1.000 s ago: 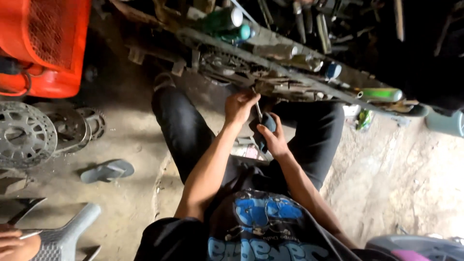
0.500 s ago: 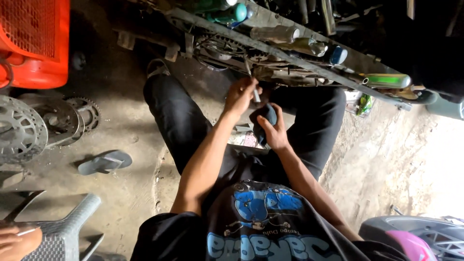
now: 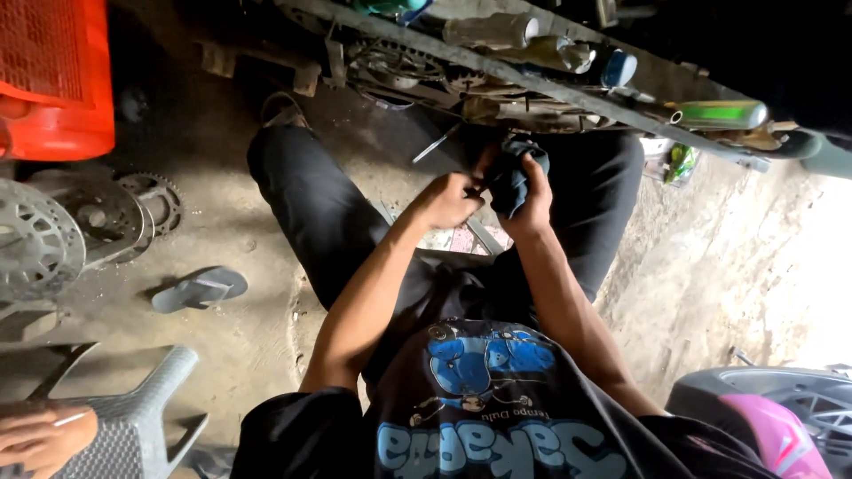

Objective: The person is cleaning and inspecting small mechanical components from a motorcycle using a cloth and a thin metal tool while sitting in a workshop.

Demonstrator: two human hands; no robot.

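Note:
I sit on the floor with my legs in dark trousers (image 3: 311, 208) spread apart. My right hand (image 3: 532, 200) is shut on a bunched dark blue cloth (image 3: 513, 173), raised in front of a motorcycle frame with a chain (image 3: 399, 62). My left hand (image 3: 446, 200) is curled shut with its fingertips pinching at the cloth's left edge; what they hold there is hidden. A thin metal rod (image 3: 435, 147) shows just beyond my left hand, apart from it, over the dark floor.
Sprockets and brake discs (image 3: 53, 235) lie on the floor at left under an orange crate (image 3: 53, 80). A grey flip-flop (image 3: 197, 288) lies nearby. Bottles (image 3: 493, 28) rest on the frame. Another person's hand (image 3: 40, 435) rests by a grey plastic stool (image 3: 133, 417). A pink-and-grey scooter part (image 3: 772, 417) is at bottom right.
My right hand lifted the cloth up towards the frame. My left hand came down from the frame to the cloth's edge. The thin tool it held upright no longer shows in its fingers.

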